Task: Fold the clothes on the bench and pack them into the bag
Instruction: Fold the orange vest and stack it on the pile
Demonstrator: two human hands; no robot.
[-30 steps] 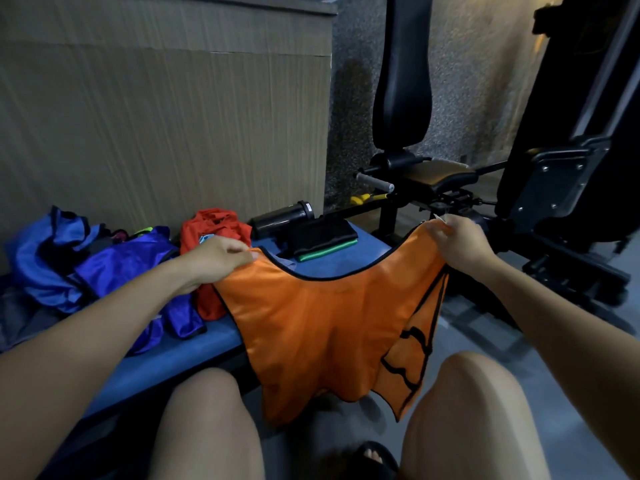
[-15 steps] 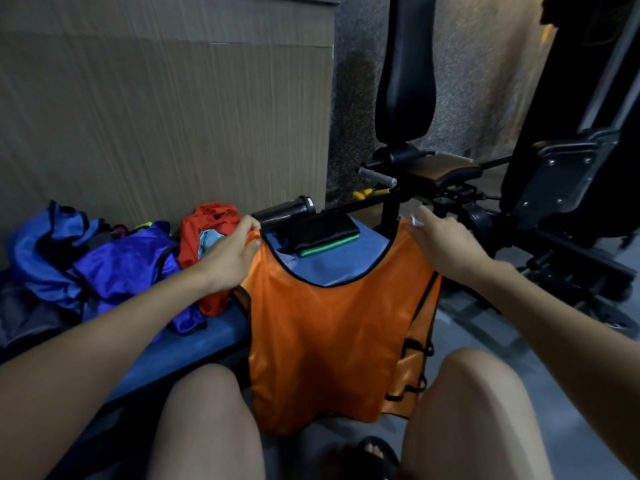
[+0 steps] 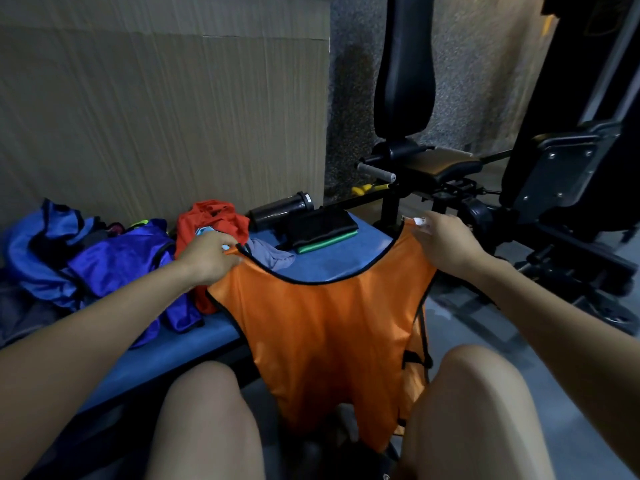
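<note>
**Orange vest held up by both shoulders over the bench end**

The orange vest [image 3: 322,327] is thin, glossy, slippery-looking fabric edged in narrow black binding, with a deep scooped neckline and black side ties down its right edge. It hangs as a flat panel, shoulders up and hem down, its long axis running top to bottom between the person's knees, the hem dropping towards the floor. The neckline faces away from the camera, over the blue bench [image 3: 194,344].

The left hand [image 3: 207,258] pinches the left shoulder strap, fingers curled round the fabric; the vest falls below and to the right of it. The right hand [image 3: 446,244] grips the right shoulder strap the same way, with the vest below and to its left. The cloth is stretched fairly taut between them.

On the padded bench lie a crumpled shiny purple garment [image 3: 124,268], a bunched red garment [image 3: 211,220], a folded black-and-green stack [image 3: 322,230] and a dark cylindrical bottle [image 3: 280,209] on its side. A rumpled blue bag [image 3: 38,251] sits at the far left.
</note>
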